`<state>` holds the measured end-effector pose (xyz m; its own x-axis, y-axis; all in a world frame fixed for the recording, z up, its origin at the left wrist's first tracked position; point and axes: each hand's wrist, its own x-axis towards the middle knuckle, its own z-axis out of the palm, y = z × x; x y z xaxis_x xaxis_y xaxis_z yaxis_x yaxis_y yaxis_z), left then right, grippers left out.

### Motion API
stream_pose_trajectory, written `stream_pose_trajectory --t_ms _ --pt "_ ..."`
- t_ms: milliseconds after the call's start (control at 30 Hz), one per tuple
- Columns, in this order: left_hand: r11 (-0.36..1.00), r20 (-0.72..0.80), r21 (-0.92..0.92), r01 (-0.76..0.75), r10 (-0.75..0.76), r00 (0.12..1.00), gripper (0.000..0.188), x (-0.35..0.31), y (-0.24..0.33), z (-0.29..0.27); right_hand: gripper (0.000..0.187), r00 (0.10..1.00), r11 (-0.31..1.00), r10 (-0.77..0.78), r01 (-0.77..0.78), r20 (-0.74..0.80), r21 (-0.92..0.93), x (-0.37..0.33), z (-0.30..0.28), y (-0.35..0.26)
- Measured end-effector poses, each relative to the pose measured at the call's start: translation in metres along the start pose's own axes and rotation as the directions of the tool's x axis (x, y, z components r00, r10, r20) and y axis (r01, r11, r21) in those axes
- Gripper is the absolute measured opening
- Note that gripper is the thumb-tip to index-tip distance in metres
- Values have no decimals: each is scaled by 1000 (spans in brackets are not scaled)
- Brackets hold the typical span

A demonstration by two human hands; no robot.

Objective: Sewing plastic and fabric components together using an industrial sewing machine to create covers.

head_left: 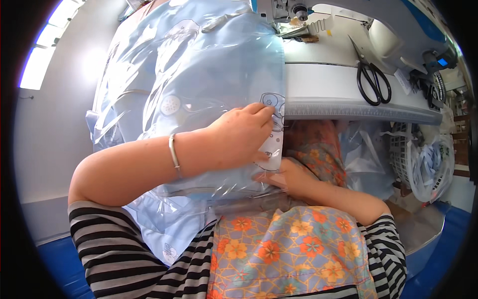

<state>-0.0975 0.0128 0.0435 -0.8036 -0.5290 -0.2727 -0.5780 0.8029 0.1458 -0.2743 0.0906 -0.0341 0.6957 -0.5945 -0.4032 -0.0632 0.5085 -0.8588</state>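
Note:
A large light-blue fabric piece in a clear plastic bag (209, 70) lies from the sewing table down to my lap. My left hand (246, 134) presses flat on the bag's right edge, fingers spread over a white printed patch. A thin bracelet sits on that wrist. My right hand (286, 177) is under the bag's lower right corner and grips the plastic edge. Both hands are at the table's front edge (358, 110).
A sewing machine head (286, 12) stands at the top centre. Black scissors (371, 74) lie on the white table to the right. A white mesh basket (423, 159) with plastic and cloth hangs at the right. A flowered apron covers my lap.

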Motion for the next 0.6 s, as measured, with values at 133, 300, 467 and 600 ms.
stream_pose_trajectory --t_ms 133,300,467,600 --pt "981 108 140 -134 120 987 33 18 -12 9 32 999 949 -32 39 -27 312 4 -2 16" --pt "965 -561 -68 -254 173 809 20 35 -18 17 35 991 976 112 -96 -75 193 2 -12 17" --pt "981 -434 -138 -136 63 899 15 46 -30 9 37 980 943 91 -29 -175 331 0 -14 -7" --pt "989 -353 -135 -56 4 935 15 61 -48 -3 32 956 936 54 51 -287 347 9 -22 -17"
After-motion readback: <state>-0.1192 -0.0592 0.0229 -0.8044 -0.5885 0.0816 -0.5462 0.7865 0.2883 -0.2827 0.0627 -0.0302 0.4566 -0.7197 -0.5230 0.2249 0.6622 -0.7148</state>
